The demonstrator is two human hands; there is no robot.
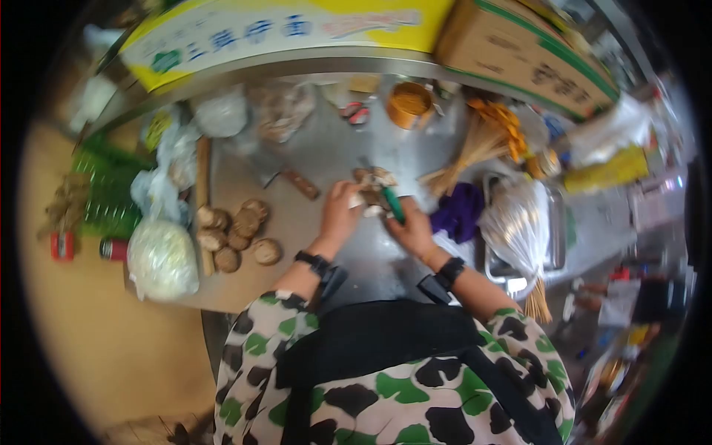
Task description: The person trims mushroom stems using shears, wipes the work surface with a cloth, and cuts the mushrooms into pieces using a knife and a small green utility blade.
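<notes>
My right hand [412,228] is closed around a green-handled knife [393,203], the handle slanting up and left. Its blade is hard to make out among the brown and white mushroom pieces [376,176] on the metal table. My left hand [342,216] is at the left side of these pieces, fingers pinched on a pale mushroom bit, blurred and partly hidden. Several whole brown mushrooms [239,228] lie in a cluster to the left. Beyond my left hand rests a cleaver [298,183] with a wooden handle.
A wooden rod [203,170] and a filled plastic bag [163,259] lie left. Red-handled scissors [356,113] and an orange-brown tub [409,104] stand behind. Right are dried noodle-like sticks [469,152], a purple cloth [457,213] and a metal tray [558,222] under a bag.
</notes>
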